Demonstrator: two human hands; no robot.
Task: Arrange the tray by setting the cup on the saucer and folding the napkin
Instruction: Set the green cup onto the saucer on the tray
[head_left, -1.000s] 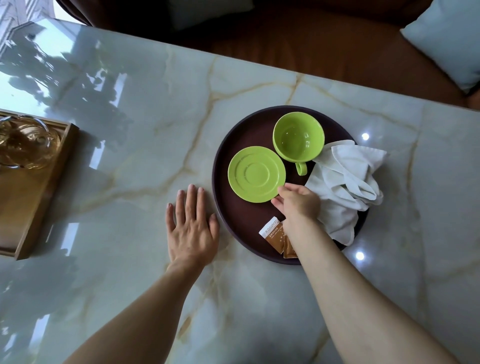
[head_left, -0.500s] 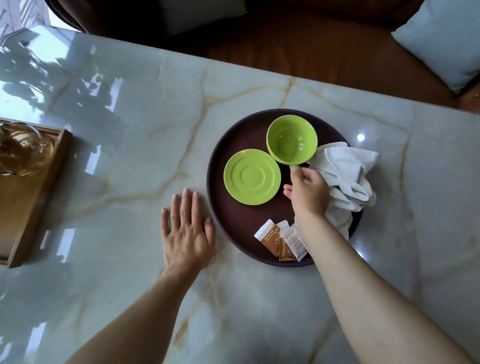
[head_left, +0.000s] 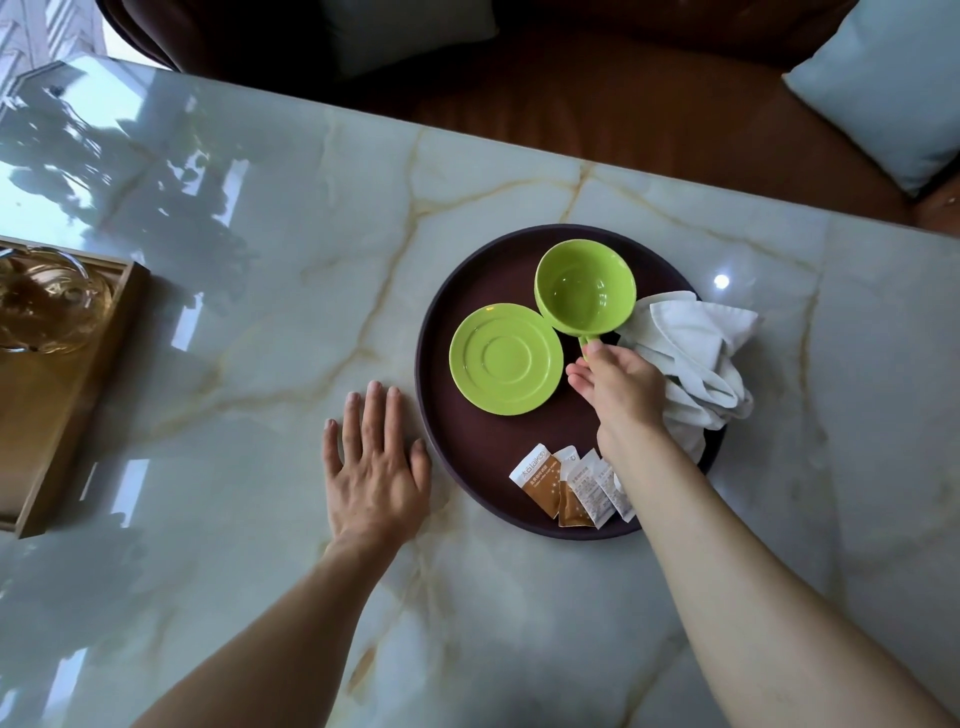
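Cup (head_left: 584, 286) looks light but chippy, so we're pinching its 6 o'clock handle with right hand (head_left: 621, 387) fingers curled, left hand (head_left: 376, 467) lying flat, holding nothing.

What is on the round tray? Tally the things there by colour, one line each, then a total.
Green: 2, the cup and the saucer
White: 1, the napkin
Brown and white: 4 sachets, as far as the arm lets me see
Total: 7
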